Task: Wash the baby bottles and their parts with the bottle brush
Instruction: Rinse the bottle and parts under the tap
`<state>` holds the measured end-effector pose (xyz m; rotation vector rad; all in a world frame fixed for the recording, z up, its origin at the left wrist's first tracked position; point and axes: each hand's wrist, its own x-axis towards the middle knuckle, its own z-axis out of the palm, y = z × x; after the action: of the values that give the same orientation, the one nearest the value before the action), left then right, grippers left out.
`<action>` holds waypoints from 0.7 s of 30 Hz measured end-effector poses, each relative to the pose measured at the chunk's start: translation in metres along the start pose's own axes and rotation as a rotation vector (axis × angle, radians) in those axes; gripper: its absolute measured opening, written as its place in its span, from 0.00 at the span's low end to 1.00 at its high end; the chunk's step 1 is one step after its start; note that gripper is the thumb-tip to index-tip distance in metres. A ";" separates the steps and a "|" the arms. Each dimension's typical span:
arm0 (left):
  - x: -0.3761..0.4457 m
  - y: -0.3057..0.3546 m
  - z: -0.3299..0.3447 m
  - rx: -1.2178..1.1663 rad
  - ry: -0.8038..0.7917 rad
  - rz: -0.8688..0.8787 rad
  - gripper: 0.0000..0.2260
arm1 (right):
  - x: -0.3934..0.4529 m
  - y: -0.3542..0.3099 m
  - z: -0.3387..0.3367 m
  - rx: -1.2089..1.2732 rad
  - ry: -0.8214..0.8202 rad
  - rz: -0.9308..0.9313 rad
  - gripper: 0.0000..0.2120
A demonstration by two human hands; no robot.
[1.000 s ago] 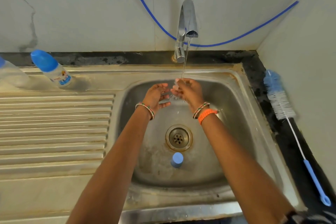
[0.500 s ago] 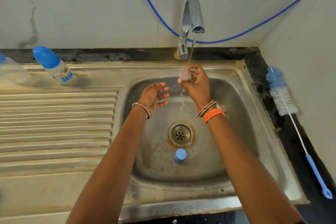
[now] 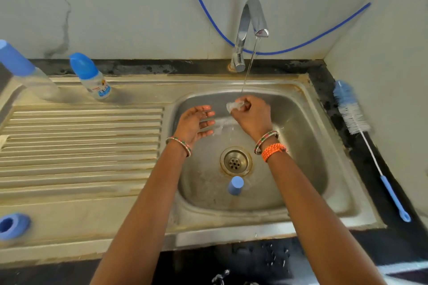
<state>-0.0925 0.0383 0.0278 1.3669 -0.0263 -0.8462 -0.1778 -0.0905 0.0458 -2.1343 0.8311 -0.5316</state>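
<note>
Head view: my right hand [image 3: 253, 115] pinches a clear teat [image 3: 234, 106] under the tap's [image 3: 251, 30] stream to rinse it; my left hand [image 3: 195, 124] waits open, empty. Bottle brush [image 3: 361, 132] lies on the counter [image 3: 361, 159], within reach beside the sink [image 3: 301, 122].

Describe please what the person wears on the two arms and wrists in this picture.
Both forearms are bare; no sleeves show. The left wrist carries one thin beaded bangle in red, green and pale beads. The right wrist carries a similar beaded bangle and, beside it toward the elbow, a braided orange band. No rings or gloves can be made out.
</note>
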 end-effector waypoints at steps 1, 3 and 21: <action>-0.012 0.000 -0.009 -0.002 0.007 0.016 0.10 | -0.010 -0.003 0.001 -0.058 -0.010 -0.016 0.10; -0.035 0.003 -0.028 -0.007 0.029 0.051 0.10 | -0.028 -0.010 0.005 -0.189 -0.033 -0.061 0.11; -0.230 0.027 -0.311 0.513 0.499 0.609 0.23 | -0.216 -0.155 0.201 -0.344 -0.608 -0.590 0.12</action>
<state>-0.0936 0.4234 0.0760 1.8799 -0.2735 0.0368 -0.1485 0.2400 0.0219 -2.6507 -0.0661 0.0085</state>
